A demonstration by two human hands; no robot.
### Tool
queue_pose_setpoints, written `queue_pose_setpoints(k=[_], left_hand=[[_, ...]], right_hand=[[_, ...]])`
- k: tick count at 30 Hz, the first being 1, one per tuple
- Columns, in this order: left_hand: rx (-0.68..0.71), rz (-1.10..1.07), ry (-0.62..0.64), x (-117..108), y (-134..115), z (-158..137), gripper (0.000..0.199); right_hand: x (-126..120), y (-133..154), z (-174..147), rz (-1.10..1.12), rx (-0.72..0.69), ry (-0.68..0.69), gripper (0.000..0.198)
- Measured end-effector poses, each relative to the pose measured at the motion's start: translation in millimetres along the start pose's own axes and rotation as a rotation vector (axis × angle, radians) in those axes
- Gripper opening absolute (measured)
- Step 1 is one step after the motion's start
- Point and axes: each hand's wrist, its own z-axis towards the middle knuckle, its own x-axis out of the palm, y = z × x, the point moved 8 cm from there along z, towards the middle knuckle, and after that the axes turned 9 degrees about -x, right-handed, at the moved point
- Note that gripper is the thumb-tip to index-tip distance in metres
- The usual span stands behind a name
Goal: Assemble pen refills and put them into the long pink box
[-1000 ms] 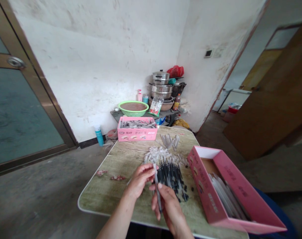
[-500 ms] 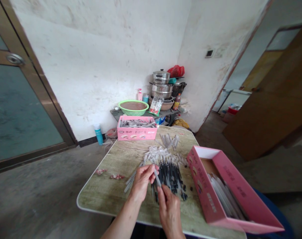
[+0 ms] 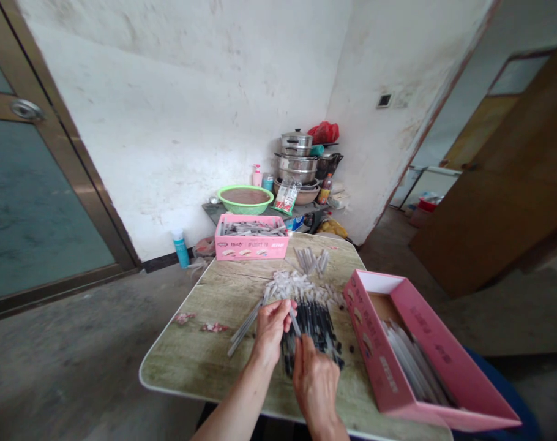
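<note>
A slim translucent pen barrel [image 3: 294,322] is held slantwise between my two hands. The fingers of my left hand [image 3: 272,331] pinch its upper end. My right hand [image 3: 317,376] is closed around the lower end, and the fingers hide what sits there. Beneath and beside the hands lies a pile of black-and-clear pen pieces [image 3: 319,324]. Small whitish clear pieces [image 3: 287,285] are heaped just beyond it. Long clear tubes [image 3: 245,329] rest left of my left hand, and more short clear tubes [image 3: 311,261] lie farther back.
At the table's [image 3: 191,355] far edge stands a pink box [image 3: 251,248] full of pen pieces. A larger pink box [image 3: 374,352] on the right holds long clear tubes [image 3: 411,361]. Behind are a green basin [image 3: 245,207] and stacked steel pots [image 3: 297,162].
Both hands have shifted slightly right with the pen barrel. My right hand has turned, its back now facing up more and its fingers curled at the barrel's lower end.
</note>
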Motion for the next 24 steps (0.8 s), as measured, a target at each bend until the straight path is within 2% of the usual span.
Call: queue_pose_setpoints(k=[2,7,9,10,12,15,17,21,24], left_hand=[[0.0,0.004,0.025,8,-1,4,0.04],[-0.08,-0.016,0.25,28,3,4,0.036],[-0.106,-0.023,0.286,31,7,1,0.035],[-0.106,-0.015,0.288,31,8,0,0.035],[-0.062,-0.004,0.228,26,6,3,0.037],[0.068,0.005,0.016,4,-9,21,0.042],[0.122,0.062,-0.075,-7,-18,40,0.044],[0.079,0.193,-0.061,-7,-15,81,0.035],[0.045,0.273,-0.046,-1,-7,98,0.025]], right_hand=[[-1,-4,3,0.14,0.063,0.014,0.04],[28,-5,-16,1.009,0.501,0.299,0.047],[30,-1,-22,1.156,0.558,0.332,0.045],[28,-3,-23,1.132,0.534,0.315,0.044],[16,-11,-19,0.897,0.393,0.214,0.042],[-6,-16,-18,0.36,0.124,0.067,0.039],[-9,-18,-21,0.174,0.052,0.044,0.037],[-10,-25,-18,0.221,0.093,0.035,0.043],[-13,-28,-9,0.322,0.159,0.046,0.045]])
